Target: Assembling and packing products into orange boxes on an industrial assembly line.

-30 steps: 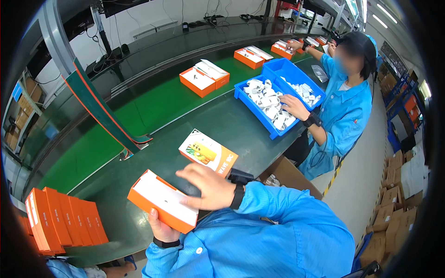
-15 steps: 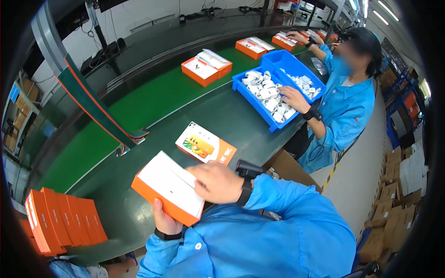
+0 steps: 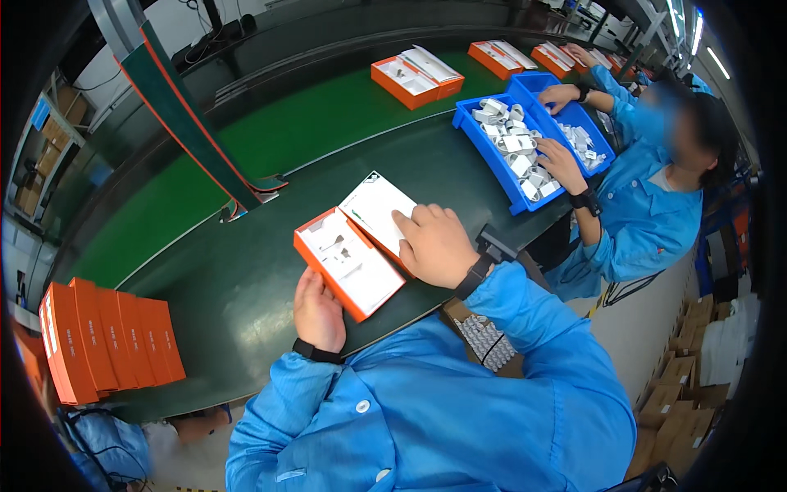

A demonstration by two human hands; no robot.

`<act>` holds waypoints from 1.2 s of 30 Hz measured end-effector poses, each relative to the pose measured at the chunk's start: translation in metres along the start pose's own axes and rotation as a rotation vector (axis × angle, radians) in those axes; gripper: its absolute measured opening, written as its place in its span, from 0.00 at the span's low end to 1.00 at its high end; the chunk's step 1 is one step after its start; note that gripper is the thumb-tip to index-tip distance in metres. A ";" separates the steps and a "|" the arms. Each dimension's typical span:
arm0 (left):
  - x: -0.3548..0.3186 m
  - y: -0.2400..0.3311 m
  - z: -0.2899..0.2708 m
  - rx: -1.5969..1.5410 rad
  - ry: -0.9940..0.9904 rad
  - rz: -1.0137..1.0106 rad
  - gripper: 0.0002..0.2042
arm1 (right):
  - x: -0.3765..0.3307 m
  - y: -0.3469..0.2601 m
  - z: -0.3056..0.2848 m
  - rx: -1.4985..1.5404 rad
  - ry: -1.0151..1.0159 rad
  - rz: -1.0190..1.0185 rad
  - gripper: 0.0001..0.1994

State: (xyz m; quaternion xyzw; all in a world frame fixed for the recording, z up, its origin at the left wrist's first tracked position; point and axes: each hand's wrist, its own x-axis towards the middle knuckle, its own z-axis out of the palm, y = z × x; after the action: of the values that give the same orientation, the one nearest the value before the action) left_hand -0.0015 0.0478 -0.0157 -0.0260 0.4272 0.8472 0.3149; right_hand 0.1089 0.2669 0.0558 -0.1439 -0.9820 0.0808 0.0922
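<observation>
In front of me stands an open orange box (image 3: 357,275) with a white inner tray that has cutouts and small grey metallic bits. My left hand (image 3: 320,313) holds this box at its near left side, the fingers against the wall. A flat white insert (image 3: 373,205) lies just right of the box, over a piece with an orange edge. My right hand (image 3: 438,244) rests on the insert with its fingers stretched out, and a black band circles the wrist. What lies under the insert is mostly hidden.
Several orange boxes (image 3: 115,340) are stacked at the left. Two blue bins (image 3: 520,201) hold white cables and small white parts at the right, where a co-worker's hand (image 3: 561,164) reaches in. Open boxes (image 3: 414,82) sit on the green belt (image 3: 270,148). A strip-covered post (image 3: 184,107) rises at the left.
The white insert has moved off the orange box to the piece at its right, baring the tray's cutouts. My right hand has moved right with it. The picture lid is now covered.
</observation>
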 end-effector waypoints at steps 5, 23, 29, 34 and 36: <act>-0.001 0.000 0.016 0.167 0.055 -0.039 0.25 | -0.010 -0.002 0.009 0.086 0.118 -0.017 0.31; -0.084 0.076 -0.113 1.660 0.108 0.561 0.27 | 0.138 0.044 0.013 0.229 0.238 0.131 0.43; -0.084 0.076 -0.128 1.804 0.151 0.704 0.25 | 0.294 0.045 0.036 0.226 0.208 0.358 0.45; -0.076 0.072 -0.136 1.810 0.122 0.715 0.25 | 0.348 0.049 0.063 0.086 0.083 0.482 0.44; -0.079 0.073 -0.138 1.809 0.136 0.730 0.24 | 0.357 0.047 0.071 0.011 0.000 0.504 0.43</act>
State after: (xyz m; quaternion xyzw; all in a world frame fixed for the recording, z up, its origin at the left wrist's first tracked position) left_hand -0.0097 -0.1265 -0.0262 0.3103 0.9149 0.2417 -0.0911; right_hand -0.2295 0.4084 0.0344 -0.3835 -0.9147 0.1065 0.0699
